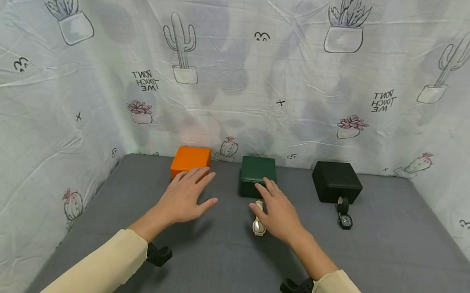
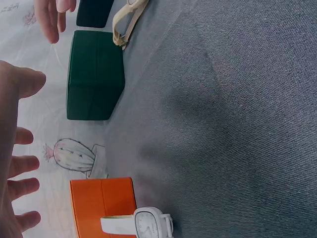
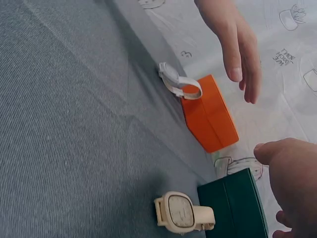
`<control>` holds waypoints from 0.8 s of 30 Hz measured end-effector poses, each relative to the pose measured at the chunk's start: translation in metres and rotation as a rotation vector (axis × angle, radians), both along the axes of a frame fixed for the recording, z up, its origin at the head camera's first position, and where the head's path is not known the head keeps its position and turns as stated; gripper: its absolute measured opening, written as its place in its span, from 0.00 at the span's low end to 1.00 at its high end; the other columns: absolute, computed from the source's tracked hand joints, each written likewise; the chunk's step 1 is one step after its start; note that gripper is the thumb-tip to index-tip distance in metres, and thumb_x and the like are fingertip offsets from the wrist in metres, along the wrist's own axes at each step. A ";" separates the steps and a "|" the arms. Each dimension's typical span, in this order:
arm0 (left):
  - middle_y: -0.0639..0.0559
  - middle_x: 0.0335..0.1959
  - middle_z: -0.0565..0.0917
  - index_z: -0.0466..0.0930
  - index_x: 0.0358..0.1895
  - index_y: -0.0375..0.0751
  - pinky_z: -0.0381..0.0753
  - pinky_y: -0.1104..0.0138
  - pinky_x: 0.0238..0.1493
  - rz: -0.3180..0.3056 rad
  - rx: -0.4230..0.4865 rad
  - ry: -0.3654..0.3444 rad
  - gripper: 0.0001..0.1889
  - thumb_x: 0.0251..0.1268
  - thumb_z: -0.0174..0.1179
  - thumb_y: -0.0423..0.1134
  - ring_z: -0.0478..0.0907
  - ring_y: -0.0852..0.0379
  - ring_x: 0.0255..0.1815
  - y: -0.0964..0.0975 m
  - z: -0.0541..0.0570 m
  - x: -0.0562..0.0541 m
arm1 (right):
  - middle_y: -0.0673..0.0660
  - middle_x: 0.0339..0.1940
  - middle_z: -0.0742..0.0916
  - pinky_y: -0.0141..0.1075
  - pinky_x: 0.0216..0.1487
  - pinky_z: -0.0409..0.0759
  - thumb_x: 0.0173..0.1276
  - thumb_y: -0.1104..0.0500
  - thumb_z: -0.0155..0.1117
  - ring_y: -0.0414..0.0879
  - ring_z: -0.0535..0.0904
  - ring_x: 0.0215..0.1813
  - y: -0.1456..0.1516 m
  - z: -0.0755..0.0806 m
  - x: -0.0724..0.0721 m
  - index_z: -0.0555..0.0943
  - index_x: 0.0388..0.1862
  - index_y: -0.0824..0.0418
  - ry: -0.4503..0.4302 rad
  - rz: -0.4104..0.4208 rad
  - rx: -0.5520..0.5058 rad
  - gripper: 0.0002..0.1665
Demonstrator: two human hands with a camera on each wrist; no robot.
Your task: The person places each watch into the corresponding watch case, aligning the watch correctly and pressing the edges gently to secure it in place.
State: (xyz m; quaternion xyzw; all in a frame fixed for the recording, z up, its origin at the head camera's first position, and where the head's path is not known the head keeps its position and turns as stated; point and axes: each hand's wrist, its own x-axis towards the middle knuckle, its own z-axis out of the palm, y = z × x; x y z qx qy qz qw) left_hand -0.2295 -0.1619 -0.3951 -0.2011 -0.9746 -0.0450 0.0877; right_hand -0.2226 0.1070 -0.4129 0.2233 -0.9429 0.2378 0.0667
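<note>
My left hand (image 1: 183, 195) hovers in front of the orange box (image 1: 191, 159), palm down, with fingers spread and nothing held. A white watch (image 2: 147, 223) stands before that box; in the head view the hand hides it. Fingers extended, my right hand (image 1: 279, 213) is near the green box (image 1: 259, 170), also holding nothing. Partly under it in the head view lies a cream watch (image 1: 259, 227), its face toward me, its strap reaching back to the green box.
At the right stands a black box (image 1: 336, 181) with a black watch (image 1: 345, 220) in front of it. All three boxes line the back of the grey table (image 1: 215, 280), against a white curtain (image 1: 239, 56) printed with cactus drawings.
</note>
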 end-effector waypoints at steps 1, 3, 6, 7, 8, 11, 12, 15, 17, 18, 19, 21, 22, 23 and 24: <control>0.47 0.75 0.61 0.59 0.75 0.51 0.59 0.43 0.72 0.004 0.003 -0.005 0.38 0.66 0.50 0.65 0.59 0.45 0.75 -0.001 0.000 0.000 | 0.63 0.77 0.63 0.59 0.69 0.65 0.71 0.46 0.59 0.60 0.56 0.78 -0.002 -0.001 -0.001 0.65 0.73 0.59 0.001 0.003 -0.010 0.36; 0.47 0.75 0.62 0.59 0.75 0.50 0.59 0.43 0.72 0.011 0.007 -0.012 0.38 0.67 0.50 0.64 0.59 0.44 0.75 -0.002 -0.001 -0.001 | 0.63 0.76 0.64 0.59 0.68 0.67 0.71 0.46 0.58 0.61 0.57 0.77 -0.005 -0.002 -0.002 0.65 0.73 0.59 0.007 0.008 -0.023 0.36; 0.46 0.75 0.62 0.59 0.75 0.49 0.59 0.43 0.71 0.027 0.002 -0.014 0.38 0.67 0.50 0.64 0.59 0.44 0.75 -0.004 -0.003 -0.004 | 0.63 0.76 0.64 0.60 0.65 0.69 0.71 0.46 0.59 0.61 0.57 0.77 -0.011 -0.003 -0.003 0.66 0.73 0.59 0.008 0.014 -0.045 0.36; 0.46 0.75 0.62 0.59 0.75 0.49 0.59 0.43 0.71 0.033 -0.003 -0.017 0.38 0.67 0.50 0.64 0.59 0.44 0.75 -0.005 -0.003 -0.005 | 0.62 0.76 0.64 0.59 0.65 0.70 0.71 0.46 0.59 0.60 0.57 0.77 -0.013 -0.003 -0.004 0.66 0.73 0.59 0.005 0.017 -0.047 0.35; 0.46 0.75 0.62 0.59 0.75 0.49 0.59 0.43 0.72 0.041 -0.007 -0.019 0.38 0.67 0.50 0.64 0.59 0.44 0.75 -0.006 -0.003 -0.006 | 0.62 0.76 0.64 0.59 0.65 0.70 0.71 0.46 0.59 0.60 0.57 0.77 -0.015 -0.004 -0.004 0.65 0.73 0.59 0.003 0.021 -0.048 0.36; 0.45 0.75 0.62 0.59 0.75 0.49 0.58 0.43 0.72 0.056 -0.013 -0.022 0.38 0.67 0.50 0.64 0.59 0.43 0.75 -0.010 -0.003 -0.008 | 0.61 0.77 0.63 0.58 0.64 0.72 0.71 0.47 0.59 0.59 0.57 0.78 -0.021 -0.004 -0.006 0.64 0.74 0.58 -0.012 0.036 -0.057 0.36; 0.45 0.75 0.62 0.59 0.75 0.49 0.58 0.43 0.72 0.061 -0.013 -0.022 0.38 0.67 0.50 0.64 0.59 0.43 0.75 -0.012 -0.003 -0.009 | 0.61 0.77 0.63 0.57 0.64 0.72 0.71 0.47 0.59 0.58 0.57 0.78 -0.023 -0.004 -0.006 0.64 0.74 0.57 -0.017 0.039 -0.061 0.36; 0.44 0.75 0.62 0.59 0.75 0.48 0.59 0.43 0.71 0.065 -0.015 -0.012 0.38 0.67 0.50 0.64 0.60 0.42 0.74 -0.018 -0.004 -0.012 | 0.60 0.77 0.63 0.56 0.63 0.73 0.71 0.47 0.58 0.57 0.60 0.77 -0.028 -0.005 -0.008 0.64 0.74 0.57 -0.026 0.047 -0.077 0.36; 0.44 0.74 0.62 0.59 0.74 0.47 0.59 0.43 0.71 0.068 -0.012 -0.005 0.38 0.67 0.50 0.64 0.60 0.42 0.74 -0.022 -0.004 -0.014 | 0.60 0.77 0.63 0.55 0.64 0.73 0.72 0.47 0.58 0.57 0.62 0.76 -0.033 -0.006 -0.009 0.64 0.74 0.56 -0.042 0.052 -0.098 0.36; 0.44 0.74 0.62 0.60 0.74 0.47 0.60 0.43 0.71 0.071 -0.013 -0.001 0.38 0.67 0.50 0.64 0.60 0.43 0.74 -0.024 -0.005 -0.014 | 0.59 0.78 0.63 0.55 0.64 0.73 0.72 0.46 0.58 0.56 0.62 0.76 -0.035 -0.007 -0.010 0.63 0.74 0.55 -0.051 0.055 -0.104 0.36; 0.44 0.74 0.62 0.60 0.74 0.46 0.60 0.43 0.70 0.072 -0.014 0.001 0.38 0.67 0.49 0.64 0.60 0.43 0.74 -0.026 -0.005 -0.015 | 0.59 0.78 0.63 0.54 0.65 0.72 0.72 0.46 0.57 0.56 0.63 0.75 -0.037 -0.008 -0.011 0.63 0.74 0.55 -0.058 0.061 -0.110 0.35; 0.44 0.75 0.62 0.60 0.74 0.46 0.60 0.44 0.71 0.080 -0.012 0.003 0.38 0.68 0.49 0.64 0.60 0.43 0.74 -0.030 -0.006 -0.016 | 0.59 0.78 0.62 0.54 0.66 0.71 0.72 0.46 0.57 0.57 0.63 0.75 -0.043 -0.008 -0.011 0.63 0.74 0.55 -0.077 0.074 -0.131 0.35; 0.44 0.75 0.62 0.59 0.74 0.46 0.60 0.44 0.71 0.085 -0.011 0.002 0.38 0.68 0.49 0.63 0.60 0.43 0.74 -0.031 -0.006 -0.016 | 0.58 0.78 0.62 0.54 0.67 0.70 0.72 0.46 0.57 0.57 0.63 0.75 -0.046 -0.008 -0.012 0.63 0.75 0.55 -0.087 0.081 -0.139 0.35; 0.44 0.74 0.62 0.59 0.74 0.45 0.60 0.44 0.71 0.090 -0.010 0.001 0.38 0.68 0.49 0.63 0.60 0.43 0.74 -0.034 -0.007 -0.017 | 0.58 0.78 0.62 0.55 0.68 0.69 0.72 0.46 0.57 0.57 0.64 0.75 -0.048 -0.008 -0.012 0.63 0.75 0.55 -0.096 0.088 -0.148 0.35; 0.43 0.74 0.62 0.60 0.74 0.45 0.61 0.44 0.70 0.094 -0.009 0.003 0.38 0.68 0.49 0.63 0.60 0.42 0.74 -0.036 -0.008 -0.018 | 0.58 0.78 0.62 0.55 0.68 0.69 0.73 0.46 0.57 0.57 0.64 0.75 -0.051 -0.008 -0.013 0.62 0.75 0.54 -0.103 0.094 -0.149 0.36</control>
